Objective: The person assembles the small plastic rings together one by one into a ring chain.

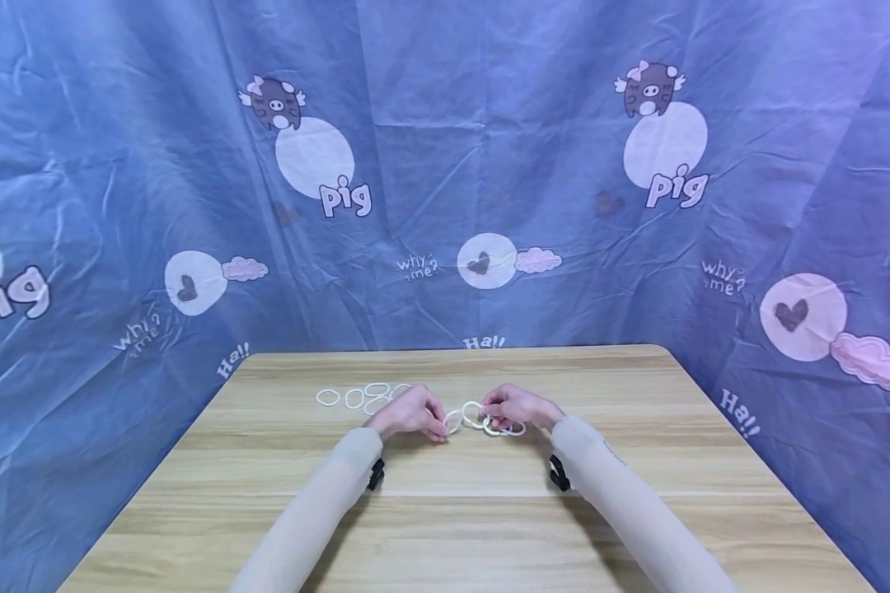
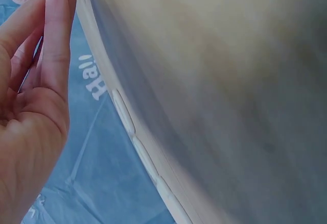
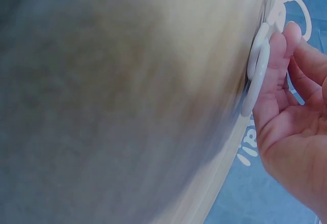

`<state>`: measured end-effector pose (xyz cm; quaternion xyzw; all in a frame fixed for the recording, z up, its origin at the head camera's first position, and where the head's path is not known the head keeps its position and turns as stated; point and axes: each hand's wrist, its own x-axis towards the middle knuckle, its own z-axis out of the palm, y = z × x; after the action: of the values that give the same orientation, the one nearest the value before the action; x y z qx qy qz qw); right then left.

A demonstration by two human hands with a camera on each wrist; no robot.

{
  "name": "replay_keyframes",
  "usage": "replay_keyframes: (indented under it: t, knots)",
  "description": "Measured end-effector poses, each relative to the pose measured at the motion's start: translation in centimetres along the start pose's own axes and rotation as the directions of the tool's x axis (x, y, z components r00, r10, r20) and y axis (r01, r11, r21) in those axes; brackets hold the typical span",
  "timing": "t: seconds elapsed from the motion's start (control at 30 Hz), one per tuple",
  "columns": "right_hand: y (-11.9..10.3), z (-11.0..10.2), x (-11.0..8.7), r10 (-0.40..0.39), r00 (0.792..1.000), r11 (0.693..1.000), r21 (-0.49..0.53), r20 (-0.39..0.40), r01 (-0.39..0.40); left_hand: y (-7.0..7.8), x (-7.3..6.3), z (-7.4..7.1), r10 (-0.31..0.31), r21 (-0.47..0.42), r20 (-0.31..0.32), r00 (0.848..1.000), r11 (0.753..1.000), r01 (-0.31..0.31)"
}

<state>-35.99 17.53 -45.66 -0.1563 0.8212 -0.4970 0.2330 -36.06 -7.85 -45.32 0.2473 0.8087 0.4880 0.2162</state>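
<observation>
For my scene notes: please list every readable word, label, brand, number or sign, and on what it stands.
"pig": on the blue cloth
"why me?": same cloth
"Ha!!": same cloth
Cloth lettering, left wrist view's lower corner: too blurred
Mark on right sleeve: too small
White rings: none readable

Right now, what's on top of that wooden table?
The wooden table bears white rings: a group toward the left, more by the left hand and right hand. The hands partly cover some; whatever lies directly beneath them cannot be seen.

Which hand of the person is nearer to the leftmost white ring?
Left. The left hand is to the right of the leftmost white ring, with other rings between; the right hand is farther right.
</observation>
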Motion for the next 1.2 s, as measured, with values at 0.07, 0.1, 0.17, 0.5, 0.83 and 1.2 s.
replay_keyframes:
  t: [0.07,0.1,0.17,0.5,0.83,1.2]
  knots:
    - [0.0,0.0,0.1,0.001,1.0,1.0,0.0,-0.001,-0.001,0.1,0.3,0.2,-0.003,0.01,0.007,1.0,1.0,0.003]
    - [0.1,0.0,0.1,0.004,1.0,1.0,0.0,-0.002,-0.004,0.1,0.4,0.4,-0.003,0.014,0.012,1.0,1.0,0.003]
    - [0.1,0.0,0.1,0.005,1.0,1.0,-0.004,-0.002,-0.005,0.3,0.6,0.6,-0.004,0.02,0.021,1.0,1.0,0.003]
    - [0.1,0.2,0.3,0.006,1.0,1.0,-0.003,-0.006,-0.006,0.6,1.5,1.6,-0.02,0.04,0.025,0.999,0.999,0.019]
    - [-0.2,-0.2,0.2,-0.006,1.0,1.0,-0.012,0.011,0.006,1.7,1.7,2.3,0.005,0.167,0.0,1.0,0.986,-0.005]
    - [-0.3,0.1,0.4,0.013,1.0,1.0,-0.021,0.009,-0.013,1.5,2.1,2.1,0.032,0.196,0.001,1.0,0.98,-0.031]
